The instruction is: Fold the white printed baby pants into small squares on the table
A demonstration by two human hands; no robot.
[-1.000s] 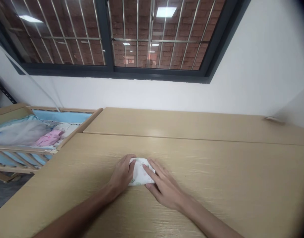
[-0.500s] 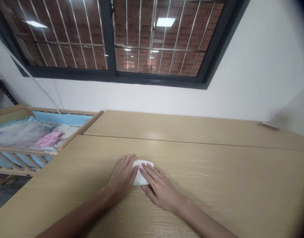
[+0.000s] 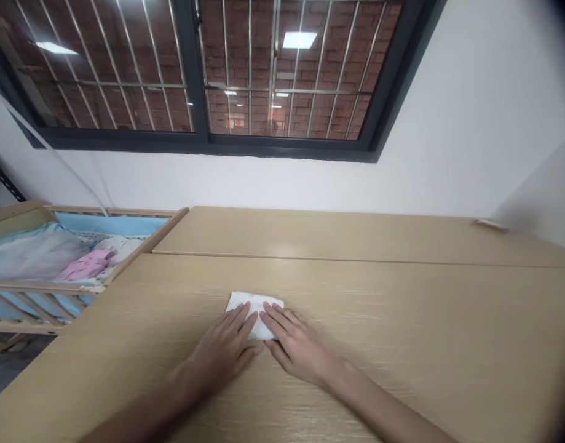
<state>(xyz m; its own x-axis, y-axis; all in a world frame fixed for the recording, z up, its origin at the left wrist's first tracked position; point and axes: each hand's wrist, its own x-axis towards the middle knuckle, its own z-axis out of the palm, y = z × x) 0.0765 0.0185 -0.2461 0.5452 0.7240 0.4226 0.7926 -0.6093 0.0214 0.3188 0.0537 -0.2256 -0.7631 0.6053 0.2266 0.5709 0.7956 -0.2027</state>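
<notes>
A small folded white piece [image 3: 240, 299], soft-looking with a faint greenish print, lies flat on the wooden table. Whether it is cloth, a diaper or something else I cannot tell. My left hand [image 3: 224, 344] rests on its left part, palm down, fingers stretched forward and the thumb out to the side. On the right part lies my right hand [image 3: 300, 344], also palm down with fingers extended. The fingertips of both hands nearly meet over the middle of the piece. Its near edge is partly hidden beneath the hands.
The light wooden tabletop [image 3: 425, 338] spreads around my hands, with a second board [image 3: 332, 237] behind it. At left stands a wooden crib [image 3: 169, 231] holding pink cloth [image 3: 88, 264] and white netting. A small flat object [image 3: 490, 224] lies at the back right, below the barred window.
My left hand has shifted from the piece's left edge down and toward me, onto its top, uncovering its upper left corner. My right hand stays nearly in place. The view has shifted slightly.
</notes>
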